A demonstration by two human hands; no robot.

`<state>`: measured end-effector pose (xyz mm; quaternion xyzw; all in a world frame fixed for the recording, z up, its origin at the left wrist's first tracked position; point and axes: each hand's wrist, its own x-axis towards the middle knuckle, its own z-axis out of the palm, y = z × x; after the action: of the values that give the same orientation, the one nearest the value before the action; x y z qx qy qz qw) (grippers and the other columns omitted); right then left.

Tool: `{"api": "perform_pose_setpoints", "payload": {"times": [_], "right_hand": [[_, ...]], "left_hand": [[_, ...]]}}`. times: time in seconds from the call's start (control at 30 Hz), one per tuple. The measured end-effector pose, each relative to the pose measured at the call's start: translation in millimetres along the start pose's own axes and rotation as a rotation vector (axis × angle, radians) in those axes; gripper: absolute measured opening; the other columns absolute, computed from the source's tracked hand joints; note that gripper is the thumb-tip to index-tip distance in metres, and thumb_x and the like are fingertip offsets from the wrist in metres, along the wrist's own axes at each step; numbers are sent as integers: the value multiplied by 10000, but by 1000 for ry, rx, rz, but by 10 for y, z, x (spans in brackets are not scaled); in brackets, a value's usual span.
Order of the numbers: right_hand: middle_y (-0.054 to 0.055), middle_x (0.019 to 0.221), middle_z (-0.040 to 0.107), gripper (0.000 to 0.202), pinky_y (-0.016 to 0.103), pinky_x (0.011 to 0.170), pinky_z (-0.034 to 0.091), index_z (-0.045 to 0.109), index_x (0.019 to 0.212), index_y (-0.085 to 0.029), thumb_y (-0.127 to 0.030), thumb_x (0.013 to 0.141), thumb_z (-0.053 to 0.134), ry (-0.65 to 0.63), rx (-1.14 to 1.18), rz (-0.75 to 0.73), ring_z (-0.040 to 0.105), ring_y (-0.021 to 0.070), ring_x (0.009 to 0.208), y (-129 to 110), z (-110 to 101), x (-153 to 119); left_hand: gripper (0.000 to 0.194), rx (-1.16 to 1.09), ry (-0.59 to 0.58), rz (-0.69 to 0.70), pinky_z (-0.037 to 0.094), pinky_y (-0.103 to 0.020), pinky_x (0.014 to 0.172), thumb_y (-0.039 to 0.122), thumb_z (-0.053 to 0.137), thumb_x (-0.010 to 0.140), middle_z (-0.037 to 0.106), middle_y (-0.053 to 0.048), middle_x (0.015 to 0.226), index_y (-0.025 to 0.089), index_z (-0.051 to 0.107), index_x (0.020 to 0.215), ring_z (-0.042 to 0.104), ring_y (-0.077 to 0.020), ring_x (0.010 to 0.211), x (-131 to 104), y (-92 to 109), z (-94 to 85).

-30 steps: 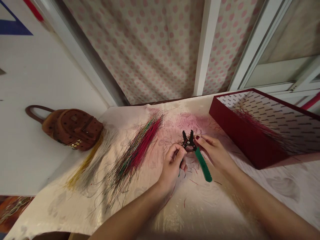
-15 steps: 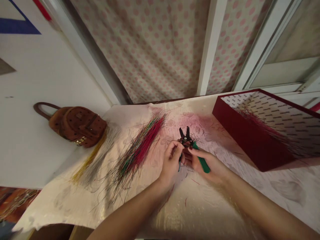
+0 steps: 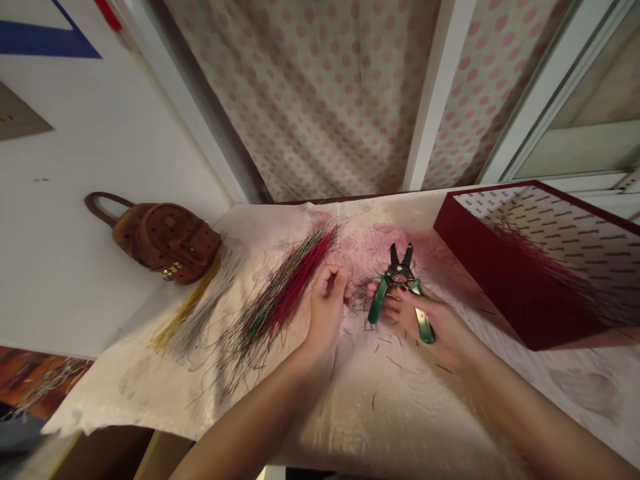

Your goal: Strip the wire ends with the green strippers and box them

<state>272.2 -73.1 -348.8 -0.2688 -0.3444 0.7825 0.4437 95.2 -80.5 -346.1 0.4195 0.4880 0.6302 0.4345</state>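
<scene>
My right hand (image 3: 420,313) is wrapped round green-handled wire strippers (image 3: 400,273). Their dark jaws are spread and point away from me, and the handles stand apart. To the left of the tool, my left hand (image 3: 327,303) is closed in a pinch. A thin reddish wire (image 3: 334,363) trails below it and appears to be held, though the fingers hide the grip. Beyond the left hand lies a bundle of red, green and dark wires (image 3: 295,283) on the cloth. Short wire offcuts (image 3: 365,290) are scattered between and around the hands.
An open dark red box (image 3: 490,287) with wires inside stands at the right. A brown backpack-shaped bag (image 3: 173,243) sits at the left, beside grey wires (image 3: 215,300) and yellow wires (image 3: 185,310). A pale cloth (image 3: 140,387) covers the table.
My hands have moved apart, the left one drawing away from the strippers. The strippers have shifted right and their handles have spread. The view has tilted slightly.
</scene>
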Motion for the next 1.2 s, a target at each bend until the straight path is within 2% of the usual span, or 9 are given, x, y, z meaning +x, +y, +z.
{"api": "perform_pose_setpoints", "payload": {"times": [0.07,0.13,0.3,0.47,0.63,0.8,0.87,1.0,1.2], "right_hand": [[104,1127,711,322,471,976,486,642,1182,-246,-354,887,712,-7,-45,26,657,286,1075,35,-23,-24],[88,1083,701,384,456,929,493,634,1208,-249,-382,864,738,9,-128,47,658,275,1016,109,-48,-37],[64,971,671,311,396,836,467,677,1118,-235,-427,876,705,53,-502,4,611,255,933,261,-105,-39],[51,938,657,342,385,824,442,668,1210,-251,-396,901,639,29,-737,-50,590,266,946,215,-60,-58],[35,819,614,390,391,805,452,666,1241,-250,-406,886,635,32,-753,-51,588,277,924,196,10,-75],[50,871,631,417,358,746,452,653,1272,-243,-411,891,641,2,-697,-32,575,249,871,230,-5,-76],[48,885,631,366,344,740,444,661,1225,-233,-397,899,635,2,-685,-30,564,228,841,240,-11,-77],[38,828,610,252,329,691,427,658,1009,-207,-429,893,631,4,-674,-6,537,204,762,221,31,-96],[42,822,606,260,340,693,424,611,942,-209,-461,881,628,-19,-697,16,541,211,765,153,102,-117]], "left_hand": [[340,49,43,8,345,-201,533,479,664,909,430,48,670,192,517,800,376,-90,567,32,30,-26],[336,99,74,47,319,-205,532,458,663,908,411,48,655,186,519,771,348,-91,569,44,42,-33],[301,123,56,106,326,-221,575,403,650,927,412,42,669,178,530,767,350,-97,603,16,57,-8],[282,163,59,166,332,-234,609,353,635,945,443,31,691,172,529,757,372,-104,642,-40,121,42],[269,174,55,212,327,-242,598,339,639,938,457,32,678,178,528,753,374,-105,623,-66,155,75],[264,213,56,249,345,-249,600,351,634,951,487,29,674,183,544,769,398,-107,612,-61,126,51],[268,249,46,261,351,-252,605,357,625,960,509,25,680,184,549,770,415,-108,612,-59,107,34],[264,312,44,292,347,-257,596,365,620,968,545,19,691,187,561,783,441,-109,608,-60,72,6],[255,390,34,299,333,-256,572,387,611,975,573,15,693,190,579,816,463,-109,593,-68,36,-10]]}}
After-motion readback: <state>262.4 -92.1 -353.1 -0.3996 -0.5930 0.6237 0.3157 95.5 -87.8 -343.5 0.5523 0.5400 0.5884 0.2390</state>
